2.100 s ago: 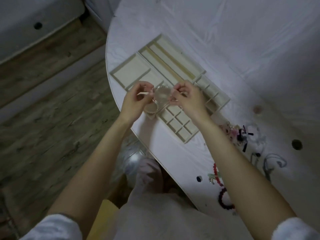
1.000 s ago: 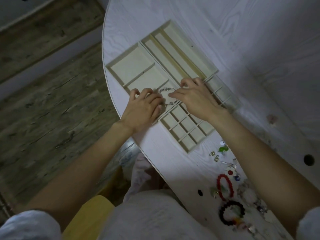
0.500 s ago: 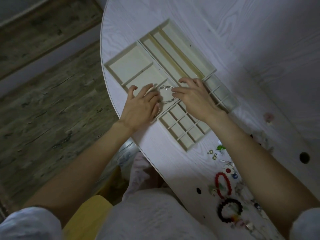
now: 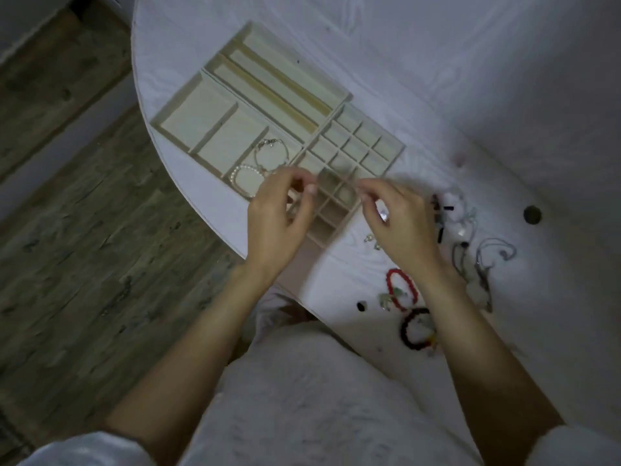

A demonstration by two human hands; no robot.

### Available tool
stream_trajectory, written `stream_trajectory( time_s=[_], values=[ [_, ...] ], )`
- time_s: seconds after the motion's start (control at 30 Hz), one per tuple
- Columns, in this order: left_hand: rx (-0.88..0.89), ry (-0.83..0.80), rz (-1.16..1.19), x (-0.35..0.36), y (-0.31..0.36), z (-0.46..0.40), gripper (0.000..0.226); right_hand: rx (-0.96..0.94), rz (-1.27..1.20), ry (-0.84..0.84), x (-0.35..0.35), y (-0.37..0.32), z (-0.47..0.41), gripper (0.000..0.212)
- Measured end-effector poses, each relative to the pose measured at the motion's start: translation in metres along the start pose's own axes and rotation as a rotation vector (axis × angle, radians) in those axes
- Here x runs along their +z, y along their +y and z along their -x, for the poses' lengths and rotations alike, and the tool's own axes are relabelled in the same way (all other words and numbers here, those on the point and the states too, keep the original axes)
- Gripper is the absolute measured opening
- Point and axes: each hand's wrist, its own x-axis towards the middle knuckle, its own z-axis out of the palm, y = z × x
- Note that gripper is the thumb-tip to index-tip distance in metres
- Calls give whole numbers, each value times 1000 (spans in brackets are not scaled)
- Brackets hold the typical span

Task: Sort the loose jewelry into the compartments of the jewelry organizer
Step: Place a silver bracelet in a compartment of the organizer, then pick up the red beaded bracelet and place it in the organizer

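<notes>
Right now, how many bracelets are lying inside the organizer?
2, in one compartment: a silver chain bracelet and, nearer the person, a pearl bracelet, partly behind the left hand. The hands may hide more.

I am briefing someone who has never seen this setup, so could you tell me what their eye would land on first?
First, the two bare hands, left hand and right hand, raised over the near corner of the pale jewelry organizer on the white table. Next, the silver bracelet and pearl bracelet lying together in one compartment. Then the red bracelet and dark bracelet, loose by the right wrist.
</notes>
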Motion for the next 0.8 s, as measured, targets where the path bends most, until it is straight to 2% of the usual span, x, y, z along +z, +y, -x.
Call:
stream_trajectory(
  time_s=[0.07,0.13,0.23,0.33,0.43,0.53,0.67,0.8],
  values=[
    [2,-71,103,23,18,15,13,119,58,44,-15,15,42,21],
    [29,-262,76,50,27,30,14,224,157,24,-26,36,83,16],
    [52,-581,-77,89,21,54,23,324,256,-69,-34,66,136,15],
    [29,-751,-298,118,14,71,33,385,260,-147,-33,83,167,12],
    [59,-740,-515,136,19,80,28,390,250,-214,-26,84,177,19],
    [3,-719,-593,143,24,77,26,353,308,-228,-19,79,165,18],
    [-134,-739,-520,145,29,75,20,375,396,-259,-15,80,148,18],
    [-134,-710,-389,145,30,70,19,430,366,-177,-21,87,138,20]
  ],
)
